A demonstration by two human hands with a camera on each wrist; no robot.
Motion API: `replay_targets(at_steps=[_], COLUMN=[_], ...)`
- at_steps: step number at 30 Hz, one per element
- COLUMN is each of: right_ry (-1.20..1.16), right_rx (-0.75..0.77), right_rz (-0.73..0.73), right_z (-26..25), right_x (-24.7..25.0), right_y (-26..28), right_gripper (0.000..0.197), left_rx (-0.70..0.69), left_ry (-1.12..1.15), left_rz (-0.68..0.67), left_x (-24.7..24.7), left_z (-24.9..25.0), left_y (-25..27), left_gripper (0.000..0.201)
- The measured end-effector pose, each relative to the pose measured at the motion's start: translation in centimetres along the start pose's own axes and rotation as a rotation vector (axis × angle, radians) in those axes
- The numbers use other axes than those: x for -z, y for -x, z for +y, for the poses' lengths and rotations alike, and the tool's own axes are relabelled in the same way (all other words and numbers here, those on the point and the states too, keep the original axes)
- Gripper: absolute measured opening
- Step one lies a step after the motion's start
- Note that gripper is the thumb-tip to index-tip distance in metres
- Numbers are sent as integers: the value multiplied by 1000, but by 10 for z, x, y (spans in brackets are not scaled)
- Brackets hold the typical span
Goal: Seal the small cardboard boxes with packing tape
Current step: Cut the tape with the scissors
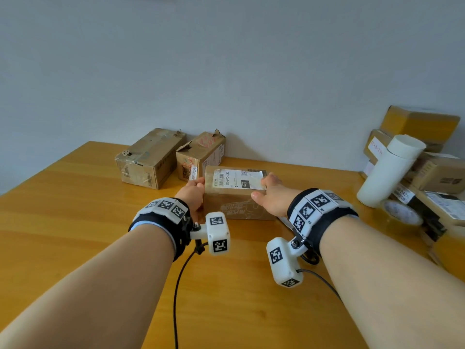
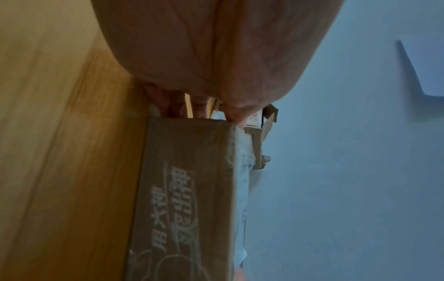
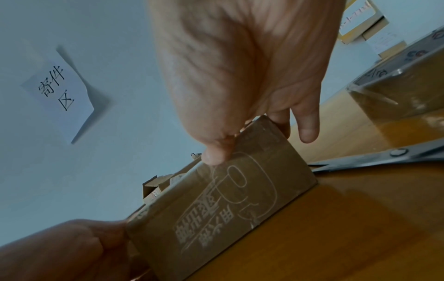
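A small brown cardboard box (image 1: 234,195) with a white shipping label on top sits on the wooden table (image 1: 75,210) in the middle of the head view. My left hand (image 1: 193,192) grips its left end, fingers curled round the far side. My right hand (image 1: 270,195) holds the right end, thumb on the near face and fingers behind. In the left wrist view the box (image 2: 185,199) shows printed white characters below my left hand (image 2: 216,57). The right wrist view shows the box (image 3: 228,205) under my right hand (image 3: 240,76), thumb pressed on its upper edge. A roll of clear packing tape (image 1: 401,212) lies at the right.
Two worn cardboard boxes (image 1: 148,159) (image 1: 201,156) stand against the wall behind. At the right lie a white tube (image 1: 390,170), stacked boxes (image 1: 437,172) and black scissors (image 3: 384,157). A paper note (image 3: 57,91) hangs on the wall.
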State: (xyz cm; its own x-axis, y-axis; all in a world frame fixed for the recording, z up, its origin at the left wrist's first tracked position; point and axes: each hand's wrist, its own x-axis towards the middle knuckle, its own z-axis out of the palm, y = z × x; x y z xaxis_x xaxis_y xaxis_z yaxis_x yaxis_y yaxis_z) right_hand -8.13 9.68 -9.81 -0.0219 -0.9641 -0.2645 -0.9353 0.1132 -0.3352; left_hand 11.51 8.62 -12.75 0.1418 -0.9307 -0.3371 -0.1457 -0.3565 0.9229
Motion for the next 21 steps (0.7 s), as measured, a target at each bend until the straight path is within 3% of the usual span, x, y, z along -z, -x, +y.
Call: replay_targets(at_steps=[7,10,15,18,21], right_ry=[2,-5,-14,-23,-27], right_rx=[7,12,23,27,26], right_rz=[3,5,8,11,-2], right_z=[2,3,5,7,7], right_x=[-1,-2,-4,-5,-5], right_y=[-2,-3,-8,-8,-8], right_gripper=[64,63,64,64,65], left_rx=[64,167,111,71,53], left_ry=[114,237,9,-130,-121], left_rz=[-84,-151,-106,-64,-68], left_x=[4,4,-1,-2,-3], left_z=[-1,2,-1,1,3], left_y=[6,12,7,8,8], left_gripper=[44,40,58,60,62])
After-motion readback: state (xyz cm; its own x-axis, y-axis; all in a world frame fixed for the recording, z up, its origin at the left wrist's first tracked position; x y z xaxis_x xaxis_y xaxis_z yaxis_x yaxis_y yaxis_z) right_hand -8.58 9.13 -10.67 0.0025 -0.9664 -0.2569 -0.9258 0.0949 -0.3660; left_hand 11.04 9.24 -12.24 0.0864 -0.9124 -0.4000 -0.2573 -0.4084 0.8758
